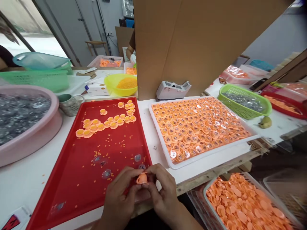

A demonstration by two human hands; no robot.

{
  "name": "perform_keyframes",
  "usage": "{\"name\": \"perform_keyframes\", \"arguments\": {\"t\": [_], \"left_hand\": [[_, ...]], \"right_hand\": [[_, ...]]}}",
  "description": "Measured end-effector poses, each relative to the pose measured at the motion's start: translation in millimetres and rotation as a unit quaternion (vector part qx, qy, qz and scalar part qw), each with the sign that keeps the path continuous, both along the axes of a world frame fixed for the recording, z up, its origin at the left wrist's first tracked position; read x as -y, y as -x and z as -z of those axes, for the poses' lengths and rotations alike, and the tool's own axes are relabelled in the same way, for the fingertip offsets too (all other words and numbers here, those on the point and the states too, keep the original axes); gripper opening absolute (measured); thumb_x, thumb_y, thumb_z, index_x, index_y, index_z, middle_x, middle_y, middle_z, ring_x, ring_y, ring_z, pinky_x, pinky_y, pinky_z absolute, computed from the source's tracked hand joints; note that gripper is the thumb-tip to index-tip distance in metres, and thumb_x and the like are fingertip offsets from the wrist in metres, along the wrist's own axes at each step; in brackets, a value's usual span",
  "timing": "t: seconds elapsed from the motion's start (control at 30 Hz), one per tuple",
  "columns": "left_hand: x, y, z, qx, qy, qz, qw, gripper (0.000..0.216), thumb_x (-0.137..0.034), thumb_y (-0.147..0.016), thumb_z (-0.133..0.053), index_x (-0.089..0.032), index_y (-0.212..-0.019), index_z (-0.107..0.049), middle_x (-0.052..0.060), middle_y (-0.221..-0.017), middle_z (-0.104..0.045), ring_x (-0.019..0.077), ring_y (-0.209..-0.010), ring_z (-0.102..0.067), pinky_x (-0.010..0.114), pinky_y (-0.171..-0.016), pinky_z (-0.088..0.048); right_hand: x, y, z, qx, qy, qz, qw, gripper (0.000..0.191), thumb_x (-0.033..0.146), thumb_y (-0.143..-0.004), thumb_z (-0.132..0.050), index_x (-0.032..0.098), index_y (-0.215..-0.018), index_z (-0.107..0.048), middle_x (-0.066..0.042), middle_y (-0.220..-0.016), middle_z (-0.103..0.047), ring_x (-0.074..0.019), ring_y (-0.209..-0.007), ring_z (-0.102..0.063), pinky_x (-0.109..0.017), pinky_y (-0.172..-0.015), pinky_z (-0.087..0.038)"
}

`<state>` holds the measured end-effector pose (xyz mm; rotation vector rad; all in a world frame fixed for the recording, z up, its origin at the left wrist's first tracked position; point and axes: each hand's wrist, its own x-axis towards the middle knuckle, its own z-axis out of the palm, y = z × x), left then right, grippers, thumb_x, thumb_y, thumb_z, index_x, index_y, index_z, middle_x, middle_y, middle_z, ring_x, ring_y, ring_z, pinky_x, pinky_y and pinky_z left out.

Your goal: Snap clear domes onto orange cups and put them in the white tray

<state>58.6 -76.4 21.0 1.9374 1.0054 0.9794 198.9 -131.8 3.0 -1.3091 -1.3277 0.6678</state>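
Between the fingertips of both hands is a small orange toy teacup [142, 178], its handle turned to the left. My left hand [122, 191] pinches it from one side and my right hand [163, 188] from the other, over the near edge of a red tray [72, 179]. On that tray lie several orange cups on saucers [113, 124] with yellow bits inside, a scatter of loose yellow bits, and a few clear plastic discs [106, 173]. The fingers partly cover the held cup.
Right of the red tray, a white tray [168, 156] holds rows of finished-looking orange cups. A pink tub [45, 127] of clear pieces and a mug [70, 104] stand left. A tape dispenser [173, 89] sits by the cardboard panel [187, 41]. Below right is a bin of orange parts [240, 204].
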Motion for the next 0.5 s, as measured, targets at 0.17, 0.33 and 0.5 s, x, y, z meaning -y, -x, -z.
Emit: {"name": "perform_keyframes", "arguments": {"t": [0.17, 0.33, 0.5], "left_hand": [[-11, -16, 6.5, -0.034, 0.157, 0.047, 0.986, 0.051, -0.024, -0.076, -0.068, -0.030, -0.125, -0.058, 0.004, -0.112, -0.069, 0.0204, -0.091, -0.069, 0.029, -0.080, -0.057], [-43, -4, 7.7, -0.084, 0.144, 0.017, 0.986, 0.018, -0.027, -0.078, -0.062, -0.025, -0.092, -0.074, 0.004, -0.096, -0.073, 0.0206, -0.082, -0.069, 0.029, -0.075, -0.055], [-85, 18, 10.0, -0.172, 0.078, -0.045, 0.981, 0.015, -0.021, -0.077, -0.063, -0.020, -0.089, -0.072, 0.005, -0.092, -0.074, 0.0217, -0.089, -0.069, 0.031, -0.080, -0.054]], "right_hand": [[0, -61, -8.8, -0.062, 0.141, 0.145, 0.977, 0.025, 0.036, -0.081, -0.067, 0.020, -0.099, -0.061, -0.002, -0.081, -0.065, -0.0154, -0.067, -0.058, -0.026, -0.061, -0.046], [-24, -113, -8.5, 0.091, 0.242, 0.203, 0.944, 0.023, 0.040, -0.076, -0.066, 0.019, -0.082, -0.062, -0.003, -0.072, -0.066, -0.0185, -0.063, -0.060, -0.029, -0.058, -0.045], [-40, -122, 9.3, 0.214, 0.239, 0.145, 0.936, 0.027, 0.043, -0.082, -0.053, 0.021, -0.082, -0.069, -0.004, -0.077, -0.071, -0.0232, -0.072, -0.065, -0.034, -0.066, -0.047]]}}
